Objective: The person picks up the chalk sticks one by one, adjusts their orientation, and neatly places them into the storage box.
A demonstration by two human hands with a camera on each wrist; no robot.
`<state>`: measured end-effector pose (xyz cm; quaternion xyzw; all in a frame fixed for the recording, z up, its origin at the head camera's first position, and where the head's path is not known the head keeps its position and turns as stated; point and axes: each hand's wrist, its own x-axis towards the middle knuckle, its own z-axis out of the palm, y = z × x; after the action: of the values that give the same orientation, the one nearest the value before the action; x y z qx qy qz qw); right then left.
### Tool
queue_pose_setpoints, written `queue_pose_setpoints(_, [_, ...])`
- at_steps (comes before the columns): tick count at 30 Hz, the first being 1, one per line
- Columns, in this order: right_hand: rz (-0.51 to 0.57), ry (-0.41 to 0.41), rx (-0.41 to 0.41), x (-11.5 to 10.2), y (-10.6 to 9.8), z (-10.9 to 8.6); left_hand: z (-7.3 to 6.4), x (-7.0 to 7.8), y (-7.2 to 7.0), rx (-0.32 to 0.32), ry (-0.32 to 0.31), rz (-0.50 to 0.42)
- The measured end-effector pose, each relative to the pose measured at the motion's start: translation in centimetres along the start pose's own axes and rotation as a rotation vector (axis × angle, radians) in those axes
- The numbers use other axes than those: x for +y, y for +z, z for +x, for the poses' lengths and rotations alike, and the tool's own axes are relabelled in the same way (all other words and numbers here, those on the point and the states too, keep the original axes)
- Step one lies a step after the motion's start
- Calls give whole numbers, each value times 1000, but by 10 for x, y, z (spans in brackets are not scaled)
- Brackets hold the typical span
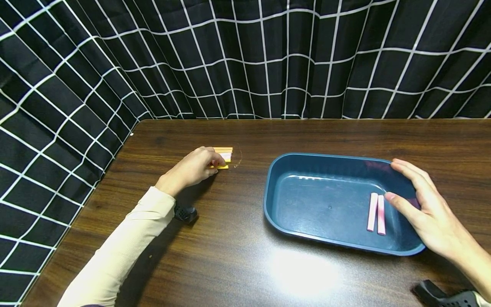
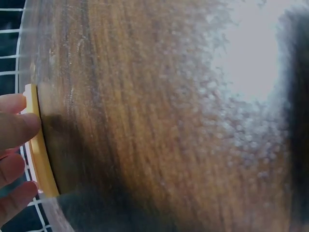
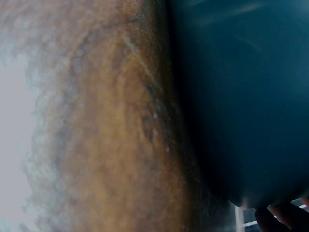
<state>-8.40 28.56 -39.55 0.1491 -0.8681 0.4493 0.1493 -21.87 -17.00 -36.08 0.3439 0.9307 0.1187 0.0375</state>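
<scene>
My left hand is at a small group of chalk-like sticks on the left of the table. Its thumb and fingers pinch a yellow stick. Just behind, partly covered by the fingers, lie more sticks, pale and yellow-orange. On the right, my right hand holds the end wall of a blue plastic bin, thumb on the inner side and fingers along the outside. Two pink chalk-like sticks lie side by side on the bin floor near that thumb. In the right wrist view, fingertips show beside the bin's wall.
The brown wood-grain table reflects a bright glare in front of the bin. A black curtain with white grid lines hangs along the back and left edges. A dark wrist device sits under the left wrist.
</scene>
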Motion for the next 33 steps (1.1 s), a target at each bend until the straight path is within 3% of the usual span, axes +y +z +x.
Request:
queue_pose_setpoints(10, [-11, 17, -10, 1, -1, 0, -2, -5, 3, 24, -4, -100])
queue_pose_setpoints(25, [-5, 8, -9, 1, 1, 0, -5, -5, 5, -44, -31, -159])
queue_pose_setpoints(33, [-3, -11, -2, 1, 0, 0, -5, -2, 2, 12, -27, -173])
